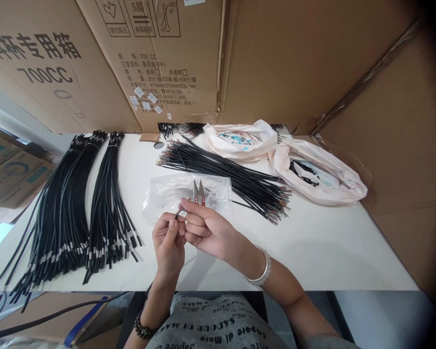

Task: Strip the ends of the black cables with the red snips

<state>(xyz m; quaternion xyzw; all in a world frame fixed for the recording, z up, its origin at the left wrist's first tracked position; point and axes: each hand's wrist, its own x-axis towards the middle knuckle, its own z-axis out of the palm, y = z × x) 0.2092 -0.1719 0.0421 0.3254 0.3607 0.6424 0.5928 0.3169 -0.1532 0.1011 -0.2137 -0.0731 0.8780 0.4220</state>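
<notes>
White table [323,247]; cable [178,213] pinched in left hand [170,238]

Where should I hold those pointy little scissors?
Best by the red handles, I'd say, coming from the near side: the sharp, spread blades point away from the right hand, which hides part of the handles.

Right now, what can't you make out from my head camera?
Head view, all four:
Cable end: tiny, partly covered by the left hand and right hand.
Snips: lower handles hidden behind the right hand; whether it grips them, I can't tell.
Rightmost bag: deeper contents hidden by its folds.
Large carton lettering: cut off by the left edge.
</notes>
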